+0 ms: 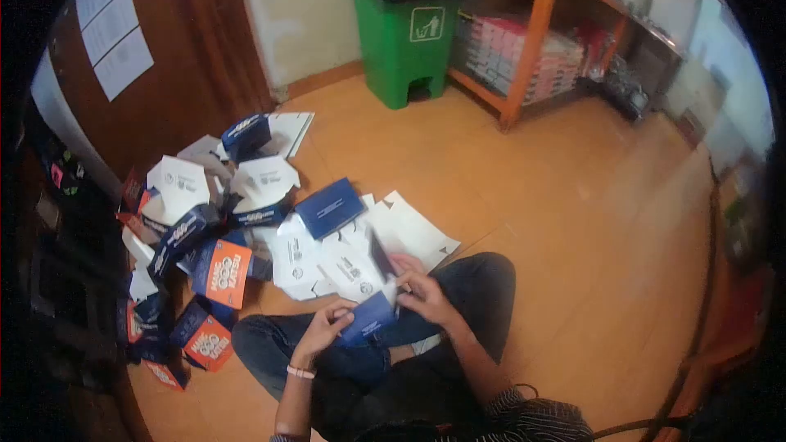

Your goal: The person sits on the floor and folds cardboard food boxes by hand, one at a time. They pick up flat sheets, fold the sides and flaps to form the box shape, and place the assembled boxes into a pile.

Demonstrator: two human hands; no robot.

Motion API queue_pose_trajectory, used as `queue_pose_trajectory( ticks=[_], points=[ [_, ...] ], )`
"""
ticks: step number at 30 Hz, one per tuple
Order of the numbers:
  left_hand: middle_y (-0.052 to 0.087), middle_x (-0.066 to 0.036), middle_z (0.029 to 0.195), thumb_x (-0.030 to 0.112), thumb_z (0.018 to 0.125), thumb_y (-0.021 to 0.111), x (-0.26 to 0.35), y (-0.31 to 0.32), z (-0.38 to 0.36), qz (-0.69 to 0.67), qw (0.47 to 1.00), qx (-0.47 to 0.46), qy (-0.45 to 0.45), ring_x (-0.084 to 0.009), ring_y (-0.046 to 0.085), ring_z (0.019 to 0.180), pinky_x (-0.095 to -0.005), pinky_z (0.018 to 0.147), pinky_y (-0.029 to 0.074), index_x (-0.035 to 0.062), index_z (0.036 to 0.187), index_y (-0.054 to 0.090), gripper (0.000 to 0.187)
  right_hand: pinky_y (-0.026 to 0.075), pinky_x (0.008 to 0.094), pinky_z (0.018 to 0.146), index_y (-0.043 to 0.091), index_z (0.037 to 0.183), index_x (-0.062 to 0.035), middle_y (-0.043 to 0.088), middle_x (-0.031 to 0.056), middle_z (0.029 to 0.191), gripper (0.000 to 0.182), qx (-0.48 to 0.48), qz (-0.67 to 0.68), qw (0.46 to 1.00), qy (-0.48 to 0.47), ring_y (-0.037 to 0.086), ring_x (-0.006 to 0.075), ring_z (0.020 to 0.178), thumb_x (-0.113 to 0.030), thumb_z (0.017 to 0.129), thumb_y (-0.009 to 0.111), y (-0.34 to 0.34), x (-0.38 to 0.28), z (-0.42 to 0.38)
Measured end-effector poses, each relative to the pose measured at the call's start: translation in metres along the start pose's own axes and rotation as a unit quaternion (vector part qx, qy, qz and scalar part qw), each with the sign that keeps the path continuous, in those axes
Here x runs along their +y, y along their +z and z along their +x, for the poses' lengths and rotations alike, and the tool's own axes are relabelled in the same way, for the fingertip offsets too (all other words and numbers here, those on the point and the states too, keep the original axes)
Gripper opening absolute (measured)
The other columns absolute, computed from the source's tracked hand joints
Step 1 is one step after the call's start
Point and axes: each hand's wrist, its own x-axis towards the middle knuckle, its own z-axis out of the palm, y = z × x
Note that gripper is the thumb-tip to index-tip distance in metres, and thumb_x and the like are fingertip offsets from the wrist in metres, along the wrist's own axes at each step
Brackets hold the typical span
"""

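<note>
A flat blue-and-white cardboard carton [370,311] is being gripped over the lap, left hand [323,329] closed on its lower edge, right hand [422,295] pinching its top, beside a floor pile of similar cartons [246,229]

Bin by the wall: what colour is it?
The bin is green with a white symbol on its front; the head view shows it.

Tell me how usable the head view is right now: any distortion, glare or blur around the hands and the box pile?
Head view: strong fisheye bend with black corners; the left hand and right hand on the blue box are soft but readable; print on the box pile is mostly too blurred to read; the shelf area at upper right is washed out; the floor shows mild sheen.
</note>
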Motion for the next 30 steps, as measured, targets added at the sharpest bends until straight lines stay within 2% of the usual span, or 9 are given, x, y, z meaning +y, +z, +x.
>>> queue_pose_trajectory(
  ticks=[3, 7, 9, 11, 13, 15, 23, 26, 30],
  points=[
    [0.052, 0.002, 0.082, 0.005, 0.083, 0.058, 0.024, 0.011, -0.006, -0.043, 0.999, 0.008, 0.020, -0.0043, 0.045, 0.070, -0.0189, 0.063, 0.038, 0.0075, 0.112, 0.048, 0.031, 0.019, 0.0510, 0.102, 0.055, 0.092, -0.0058, 0.035, 0.0149, 0.130, 0.021, 0.010, -0.344, 0.939, -0.028, 0.033, 0.0328, 0.122, -0.015, 0.076, 0.064, 0.018, -0.019, 0.017],
    [0.046, 0.001, 0.079, -0.004, 0.080, 0.057, 0.034, 0.010, -0.007, -0.057, 0.997, 0.050, 0.020, -0.0054, 0.045, 0.073, -0.0190, 0.067, 0.037, 0.0120, 0.118, 0.036, 0.047, 0.016, 0.0613, 0.099, 0.056, 0.096, -0.0090, 0.035, 0.0095, 0.133, 0.021, -0.013, -0.487, 0.873, 0.000, 0.033, 0.0323, 0.123, -0.018, 0.078, 0.062, 0.026, -0.014, 0.023],
    [0.046, 0.001, 0.079, -0.004, 0.081, 0.056, 0.039, 0.015, -0.008, -0.063, 0.997, 0.041, 0.022, -0.0049, 0.044, 0.072, -0.0189, 0.067, 0.037, 0.0106, 0.119, 0.036, 0.045, 0.018, 0.0608, 0.098, 0.055, 0.099, -0.0107, 0.034, 0.0106, 0.134, 0.021, -0.136, -0.393, 0.906, 0.077, 0.030, 0.0317, 0.127, -0.018, 0.080, 0.059, 0.025, -0.015, 0.025],
    [0.046, 0.001, 0.080, -0.004, 0.081, 0.055, 0.042, 0.017, -0.009, -0.012, 0.999, 0.034, 0.034, -0.0050, 0.044, 0.072, -0.0190, 0.069, 0.037, 0.0090, 0.118, 0.036, 0.044, 0.022, 0.0550, 0.099, 0.055, 0.101, -0.0108, 0.033, 0.0129, 0.134, 0.021, -0.211, -0.199, 0.956, 0.043, 0.031, 0.0321, 0.126, -0.017, 0.081, 0.059, 0.017, 0.009, 0.022],
    [0.046, 0.000, 0.081, -0.006, 0.080, 0.053, 0.045, 0.019, -0.009, 0.034, 0.995, 0.040, 0.087, -0.0076, 0.044, 0.076, -0.0199, 0.072, 0.037, 0.0079, 0.119, 0.036, 0.044, 0.029, 0.0382, 0.100, 0.056, 0.101, -0.0073, 0.037, 0.0179, 0.130, 0.020, -0.153, -0.280, 0.946, 0.054, 0.034, 0.0324, 0.124, -0.011, 0.081, 0.059, 0.019, 0.005, 0.020],
    [0.047, -0.001, 0.082, -0.006, 0.080, 0.052, 0.059, 0.021, -0.015, 0.089, 0.991, 0.049, 0.088, -0.0082, 0.045, 0.077, -0.0207, 0.073, 0.038, 0.0078, 0.119, 0.037, 0.045, 0.031, 0.0372, 0.098, 0.056, 0.103, -0.0066, 0.039, 0.0182, 0.127, 0.022, -0.035, -0.309, 0.947, 0.082, 0.036, 0.0326, 0.121, -0.013, 0.082, 0.058, 0.022, -0.001, 0.019],
    [0.053, -0.004, 0.087, -0.002, 0.080, 0.054, 0.045, 0.022, -0.024, 0.098, 0.983, 0.100, 0.119, -0.0115, 0.049, 0.077, -0.0232, 0.073, 0.039, 0.0035, 0.112, 0.047, 0.034, 0.036, 0.0360, 0.093, 0.055, 0.101, -0.0027, 0.043, 0.0151, 0.121, 0.025, 0.025, -0.205, 0.978, -0.002, 0.044, 0.0295, 0.112, -0.014, 0.080, 0.062, 0.014, 0.001, 0.018],
    [0.055, -0.006, 0.080, 0.004, 0.080, 0.057, 0.035, 0.015, -0.023, 0.120, 0.983, 0.118, 0.074, -0.0123, 0.052, 0.074, -0.0255, 0.073, 0.041, 0.0008, 0.093, 0.059, 0.013, 0.035, 0.0381, 0.094, 0.056, 0.098, -0.0043, 0.040, 0.0148, 0.124, 0.022, -0.043, -0.262, 0.964, -0.007, 0.042, 0.0296, 0.114, -0.014, 0.079, 0.062, 0.023, 0.002, 0.018],
    [0.055, -0.006, 0.078, 0.002, 0.080, 0.058, 0.029, 0.016, -0.024, 0.126, 0.974, 0.136, 0.127, -0.0119, 0.052, 0.073, -0.0248, 0.071, 0.041, 0.0004, 0.097, 0.057, 0.017, 0.032, 0.0404, 0.099, 0.059, 0.101, -0.0078, 0.037, 0.0159, 0.130, 0.020, -0.186, -0.246, 0.951, 0.034, 0.037, 0.0303, 0.122, -0.017, 0.083, 0.059, 0.030, -0.001, 0.020]
  ],
)
